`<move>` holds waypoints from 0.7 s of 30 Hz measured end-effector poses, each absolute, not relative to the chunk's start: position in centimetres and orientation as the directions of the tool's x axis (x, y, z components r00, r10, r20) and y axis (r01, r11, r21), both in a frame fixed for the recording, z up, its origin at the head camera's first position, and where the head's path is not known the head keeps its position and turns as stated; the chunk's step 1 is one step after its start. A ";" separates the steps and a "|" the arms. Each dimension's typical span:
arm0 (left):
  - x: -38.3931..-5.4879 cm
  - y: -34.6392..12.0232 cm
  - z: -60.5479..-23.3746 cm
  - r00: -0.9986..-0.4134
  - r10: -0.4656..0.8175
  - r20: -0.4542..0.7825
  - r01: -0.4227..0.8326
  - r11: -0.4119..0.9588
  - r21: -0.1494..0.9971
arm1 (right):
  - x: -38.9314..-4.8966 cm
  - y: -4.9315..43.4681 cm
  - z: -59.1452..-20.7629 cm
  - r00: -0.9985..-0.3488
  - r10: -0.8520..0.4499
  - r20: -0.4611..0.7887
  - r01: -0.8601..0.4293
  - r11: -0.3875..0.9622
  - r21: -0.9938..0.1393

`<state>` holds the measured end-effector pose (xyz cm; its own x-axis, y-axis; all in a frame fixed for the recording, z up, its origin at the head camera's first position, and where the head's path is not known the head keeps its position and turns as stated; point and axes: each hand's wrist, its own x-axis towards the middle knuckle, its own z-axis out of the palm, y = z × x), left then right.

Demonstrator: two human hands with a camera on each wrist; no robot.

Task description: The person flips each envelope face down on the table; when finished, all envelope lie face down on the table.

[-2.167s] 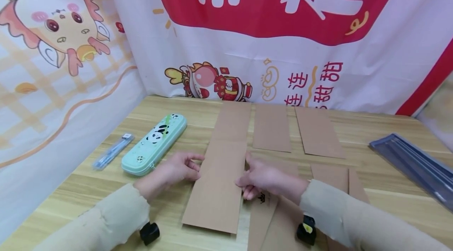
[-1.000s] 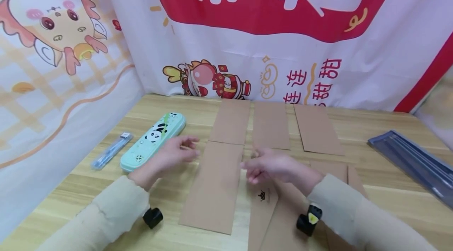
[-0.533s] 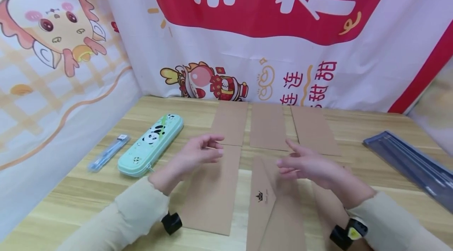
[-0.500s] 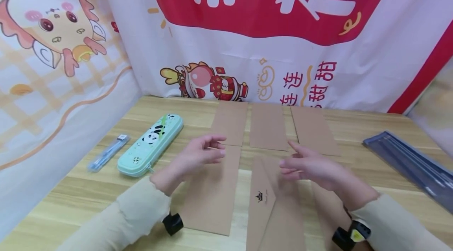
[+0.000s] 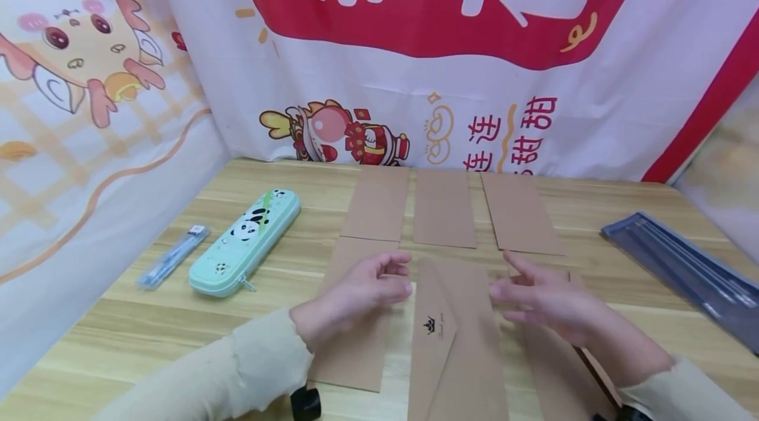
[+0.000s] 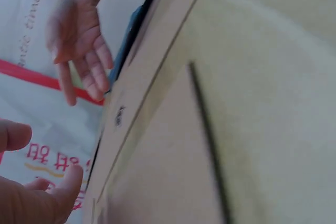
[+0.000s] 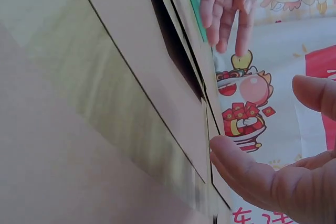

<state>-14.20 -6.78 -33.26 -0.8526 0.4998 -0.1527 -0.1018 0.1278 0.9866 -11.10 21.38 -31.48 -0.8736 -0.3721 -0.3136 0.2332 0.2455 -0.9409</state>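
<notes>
The left hand (image 5: 364, 286) is hovering in the middle of the frame, over a long brown paper (image 5: 356, 348). Its fingers are bending a little, with the thumb staying a small way off from them. The right hand (image 5: 554, 299) is hovering just right of the middle, with its fingers and thumb spreading loosely apart. Between and below the two hands, a brown envelope (image 5: 468, 362) is lying flat and running off the bottom edge. It is showing a pointed flap and a little black crown (image 5: 429, 325). Another brown paper (image 5: 551, 368) is lying at the lower right, partly hiding under the right hand.

Three more brown papers (image 5: 445, 207) are lying in a row near the center, by the far edge of the table (image 5: 273, 322). A mint pencil case (image 5: 246, 243) with pandas is resting on the left, with a clear packet (image 5: 174, 257) lying just beside it. A dark blue pouch (image 5: 682, 276) is lying at the far right. A white and red cloth (image 5: 474, 72) is hanging across the top.
</notes>
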 end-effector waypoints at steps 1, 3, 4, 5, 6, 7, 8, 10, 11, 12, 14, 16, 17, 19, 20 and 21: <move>-14.0 -6.6 -33.4 -0.857 0.492 -0.153 -0.102 0.129 0.986 | -10.9 21.4 -31.5 -0.874 -0.371 -0.315 0.236 0.244 -0.941; -13.7 -6.2 -33.7 -0.863 0.482 -0.152 -0.099 0.134 0.986 | -10.6 21.5 -31.7 -0.871 -0.380 -0.312 0.234 0.239 -0.942; -13.5 -6.1 -33.7 -0.864 0.480 -0.156 -0.102 0.137 0.985 | -10.5 21.6 -31.8 -0.870 -0.383 -0.311 0.234 0.236 -0.943; -13.4 -6.0 -33.8 -0.864 0.478 -0.160 -0.103 0.143 0.984 | -10.3 21.7 -31.9 -0.867 -0.389 -0.311 0.235 0.231 -0.944; -13.3 -5.9 -33.9 -0.862 0.479 -0.166 -0.107 0.147 0.983 | -10.2 21.8 -32.0 -0.865 -0.395 -0.309 0.235 0.225 -0.946; -13.2 -5.9 -34.0 -0.860 0.481 -0.171 -0.111 0.150 0.982 | -10.1 21.9 -32.2 -0.862 -0.404 -0.306 0.234 0.218 -0.947; -13.1 -5.8 -34.0 -0.858 0.483 -0.176 -0.114 0.155 0.981 | -10.0 22.0 -32.3 -0.859 -0.412 -0.304 0.235 0.211 -0.949; -13.0 -5.7 -34.1 -0.854 0.484 -0.192 -0.130 0.159 0.979 | -9.8 22.1 -32.7 -0.852 -0.429 -0.300 0.237 0.196 -0.952; -13.0 -5.7 -34.1 -0.852 0.484 -0.198 -0.136 0.161 0.978 | -9.8 22.1 -32.9 -0.848 -0.437 -0.301 0.241 0.187 -0.952; -12.9 -5.7 -34.1 -0.850 0.486 -0.204 -0.146 0.155 0.977 | -9.8 22.2 -33.1 -0.845 -0.443 -0.300 0.244 0.180 -0.953; -12.9 -5.6 -34.2 -0.846 0.490 -0.209 -0.158 0.144 0.977 | -9.8 22.2 -33.4 -0.839 -0.449 -0.307 0.258 0.168 -0.951; -13.0 -5.6 -34.2 -0.844 0.493 -0.212 -0.166 0.136 0.977 | -9.8 22.2 -33.7 -0.836 -0.450 -0.316 0.275 0.154 -0.949; -13.0 -5.5 -34.2 -0.842 0.496 -0.211 -0.167 0.132 0.977 | -9.8 22.2 -33.8 -0.834 -0.451 -0.318 0.281 0.149 -0.948; -13.0 -5.5 -34.2 -0.839 0.502 -0.211 -0.171 0.125 0.977 | -9.9 22.1 -34.0 -0.831 -0.456 -0.320 0.290 0.136 -0.947; -13.0 -5.4 -34.3 -0.838 0.503 -0.211 -0.173 0.123 0.977 | -10.0 22.0 -34.0 -0.830 -0.457 -0.320 0.292 0.132 -0.947; -13.0 -5.4 -34.3 -0.838 0.503 -0.211 -0.172 0.123 0.977 | -10.1 22.0 -34.1 -0.829 -0.460 -0.318 0.293 0.127 -0.948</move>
<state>-13.00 -5.38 -34.32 -0.8380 0.5033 -0.2109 -0.1721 0.1229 0.9774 -10.08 21.96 -34.06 -0.8290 -0.4600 -0.3180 0.2933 0.1266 -0.9476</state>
